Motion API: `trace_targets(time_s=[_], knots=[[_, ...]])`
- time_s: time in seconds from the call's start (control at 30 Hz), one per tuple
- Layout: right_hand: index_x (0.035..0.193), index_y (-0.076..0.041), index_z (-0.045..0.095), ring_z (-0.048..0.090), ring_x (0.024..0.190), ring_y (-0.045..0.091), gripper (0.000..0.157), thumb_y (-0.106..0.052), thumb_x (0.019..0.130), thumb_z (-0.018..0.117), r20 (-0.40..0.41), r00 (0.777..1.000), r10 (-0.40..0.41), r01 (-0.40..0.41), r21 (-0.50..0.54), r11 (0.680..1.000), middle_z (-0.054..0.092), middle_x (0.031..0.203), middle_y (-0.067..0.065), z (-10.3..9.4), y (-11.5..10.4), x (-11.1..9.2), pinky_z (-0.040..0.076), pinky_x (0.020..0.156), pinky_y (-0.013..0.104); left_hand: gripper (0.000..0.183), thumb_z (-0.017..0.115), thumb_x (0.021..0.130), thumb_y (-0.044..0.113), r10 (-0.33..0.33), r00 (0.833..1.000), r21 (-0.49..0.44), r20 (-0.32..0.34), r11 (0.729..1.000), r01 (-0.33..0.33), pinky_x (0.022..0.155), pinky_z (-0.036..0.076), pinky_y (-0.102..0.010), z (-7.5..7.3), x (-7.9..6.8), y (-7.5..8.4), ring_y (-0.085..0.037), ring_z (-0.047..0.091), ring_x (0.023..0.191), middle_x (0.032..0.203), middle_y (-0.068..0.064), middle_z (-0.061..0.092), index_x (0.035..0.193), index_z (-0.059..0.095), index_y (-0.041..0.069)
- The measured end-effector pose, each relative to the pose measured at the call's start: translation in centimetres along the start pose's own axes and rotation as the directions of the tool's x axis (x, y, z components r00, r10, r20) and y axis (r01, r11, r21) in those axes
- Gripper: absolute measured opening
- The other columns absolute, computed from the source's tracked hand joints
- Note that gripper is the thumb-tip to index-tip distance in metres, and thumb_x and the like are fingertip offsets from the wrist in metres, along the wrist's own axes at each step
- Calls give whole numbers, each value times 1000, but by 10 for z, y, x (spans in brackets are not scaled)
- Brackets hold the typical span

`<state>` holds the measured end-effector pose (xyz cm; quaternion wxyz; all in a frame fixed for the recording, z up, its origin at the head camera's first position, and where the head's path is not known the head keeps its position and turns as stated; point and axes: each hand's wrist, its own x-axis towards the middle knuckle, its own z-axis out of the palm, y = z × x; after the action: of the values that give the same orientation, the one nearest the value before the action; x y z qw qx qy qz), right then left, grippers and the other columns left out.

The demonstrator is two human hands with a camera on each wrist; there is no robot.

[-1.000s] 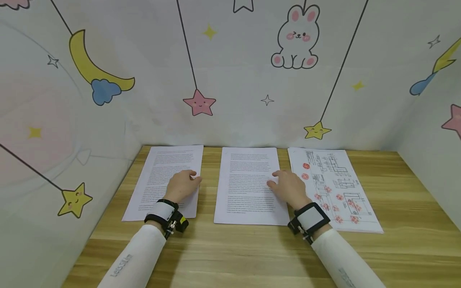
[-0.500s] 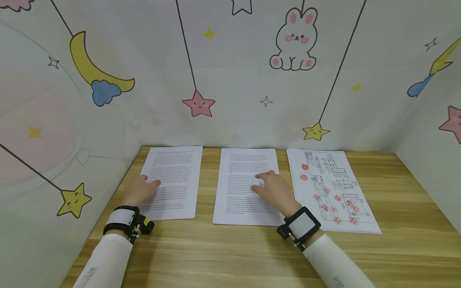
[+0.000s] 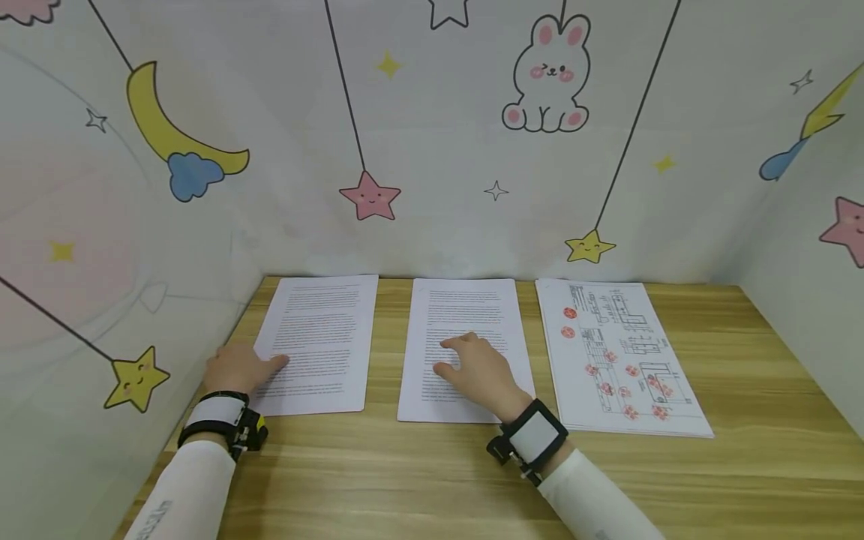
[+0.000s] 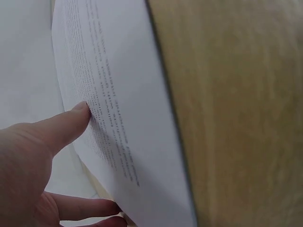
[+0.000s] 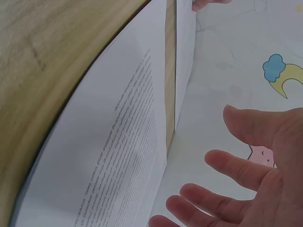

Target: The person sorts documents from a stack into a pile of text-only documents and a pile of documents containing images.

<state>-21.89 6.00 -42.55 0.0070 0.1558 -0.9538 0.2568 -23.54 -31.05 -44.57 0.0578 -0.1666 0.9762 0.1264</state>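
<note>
My left hand [image 3: 236, 366] is at the left edge of the left stack of printed paper [image 3: 327, 337]. Its thumb [image 4: 78, 116] extends over the text of the top sheet, and its fingertips [image 4: 111, 208] are right at the stack's side edge. Over the lower part of the middle stack of printed paper [image 3: 466, 304] is my right hand [image 3: 481, 375], thumb and fingers spread apart. The right wrist view shows nothing between those fingers and that stack [image 5: 109, 123] below them. Both wrists wear strapped-on cameras.
A third stack of paper [image 3: 624, 352], printed with line drawings and red round stamps, lies on the right of the wooden table [image 3: 378, 480]. White walls [image 3: 432, 135] with cartoon stars, a moon and a rabbit close off the back and both sides.
My left hand has moved from the right part of the left stack across to its left edge. My right hand has come leftward from the middle stack's right edge to over its text.
</note>
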Motion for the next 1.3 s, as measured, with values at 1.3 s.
trace_targets(time_s=[1.3], knots=[[120,-11,64,60,105,31,43,-37,85,62,38,999,-25,24,10,1000,63,120,16,12,-12,-2,53,75,47,67,67,76,49,-9,996,-9,90,1000,10,47,41,-32,-14,7,6,-27,52,62,78,-24,63,94,64,-16]])
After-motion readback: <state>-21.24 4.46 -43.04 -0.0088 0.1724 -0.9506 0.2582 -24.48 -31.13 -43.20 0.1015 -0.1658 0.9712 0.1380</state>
